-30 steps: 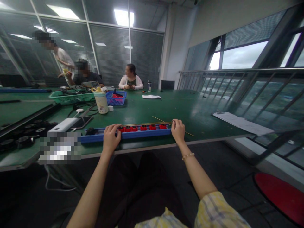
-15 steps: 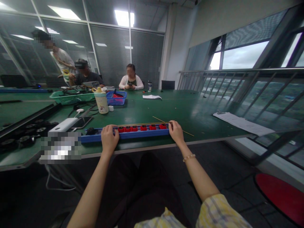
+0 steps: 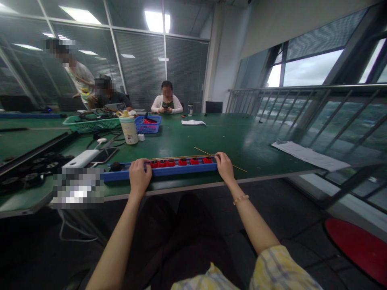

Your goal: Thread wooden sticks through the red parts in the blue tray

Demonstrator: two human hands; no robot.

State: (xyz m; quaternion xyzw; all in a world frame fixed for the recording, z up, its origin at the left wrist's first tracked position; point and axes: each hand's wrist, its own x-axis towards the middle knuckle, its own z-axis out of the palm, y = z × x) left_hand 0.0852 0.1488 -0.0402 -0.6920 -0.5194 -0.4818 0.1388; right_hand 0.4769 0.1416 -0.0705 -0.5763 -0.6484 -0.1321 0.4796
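Note:
A long, narrow blue tray (image 3: 181,170) lies near the table's front edge. Several red blocks with dark tops (image 3: 182,162) sit in it, and a black round part (image 3: 116,166) is at its left end. My left hand (image 3: 139,177) curls over the tray left of the red blocks, fingers behind and thumb in front. At the right end, my right hand (image 3: 224,167) is closed on the tray, with its fingertips at the back edge. A thin yellowish stick (image 3: 178,157) stretches along the back rim between both hands. Whether the fingers also grip it, I cannot tell.
Another thin stick (image 3: 240,168) lies behind the tray. At left are a white box (image 3: 80,158), a phone (image 3: 105,155) and black round parts (image 3: 32,177). A cup (image 3: 129,131), baskets (image 3: 148,125) and papers (image 3: 305,155) lie farther out. Three people are across the table.
My hands and the tray stay almost in place; my right hand has shifted very slightly. At the far left, the standing person's arm has lowered.

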